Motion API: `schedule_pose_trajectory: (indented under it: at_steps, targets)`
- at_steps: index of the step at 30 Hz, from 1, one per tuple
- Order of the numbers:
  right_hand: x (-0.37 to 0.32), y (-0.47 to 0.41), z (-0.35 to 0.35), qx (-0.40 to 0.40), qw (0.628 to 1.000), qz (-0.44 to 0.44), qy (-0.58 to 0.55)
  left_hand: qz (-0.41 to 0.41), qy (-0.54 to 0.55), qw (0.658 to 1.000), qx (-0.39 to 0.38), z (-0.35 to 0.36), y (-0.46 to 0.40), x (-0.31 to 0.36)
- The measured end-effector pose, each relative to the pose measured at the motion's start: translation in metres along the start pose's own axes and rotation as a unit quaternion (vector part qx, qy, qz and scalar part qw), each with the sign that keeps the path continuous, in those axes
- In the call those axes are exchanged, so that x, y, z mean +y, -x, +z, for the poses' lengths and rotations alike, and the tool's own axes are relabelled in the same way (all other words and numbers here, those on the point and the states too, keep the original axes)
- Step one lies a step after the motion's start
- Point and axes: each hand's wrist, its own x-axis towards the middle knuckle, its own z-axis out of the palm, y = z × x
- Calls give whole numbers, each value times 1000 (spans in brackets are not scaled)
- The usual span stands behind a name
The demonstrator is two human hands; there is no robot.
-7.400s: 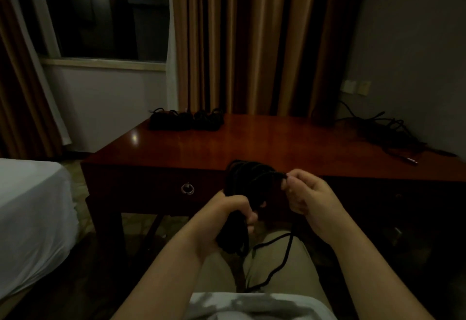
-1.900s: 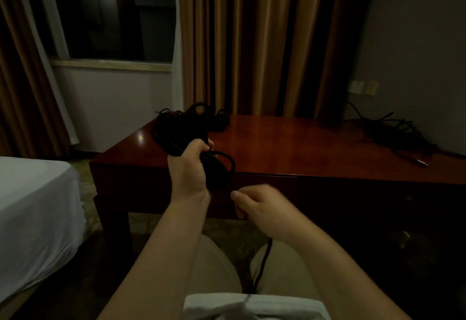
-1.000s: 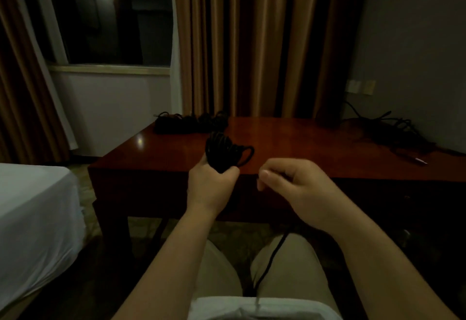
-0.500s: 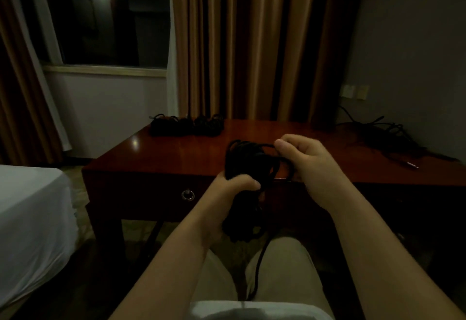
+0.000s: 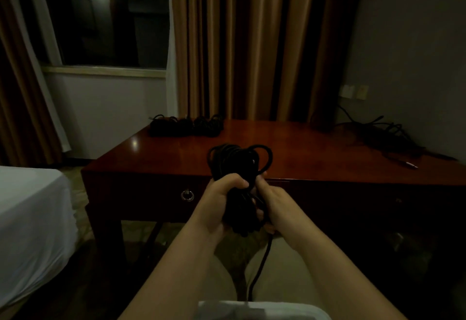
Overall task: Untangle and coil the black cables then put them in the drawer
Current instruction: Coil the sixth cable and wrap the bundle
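Cable bundle (image 5: 239,183) | left hand (image 5: 222,198) grips middle | right hand (image 5: 273,203) seemingly pinches strand

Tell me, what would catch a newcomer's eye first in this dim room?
First, the black cable bundle at the centre, gripped by the left hand and the right hand in front of the dark red wooden desk. Next, coiled cables sit in a row at the desk's far left corner, and a tangled heap lies at its right.

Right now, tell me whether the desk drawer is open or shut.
Shut: the drawer front sits flush with the desk face, ring pull hanging untouched.
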Motion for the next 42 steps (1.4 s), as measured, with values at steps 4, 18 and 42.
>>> schedule_pose_trajectory:
  at_steps: [4,18,42]
  targets:
    - [24,3,4,14,999,-32,29,40,138,989,30,2,1,16]
    - [-46,29,-6,69,880,-213,419,99,-314,919,218,-18,-7,3]
    - [-32,9,-25,-11,954,-191,230,-47,-246,961,-116,11,10,-9]
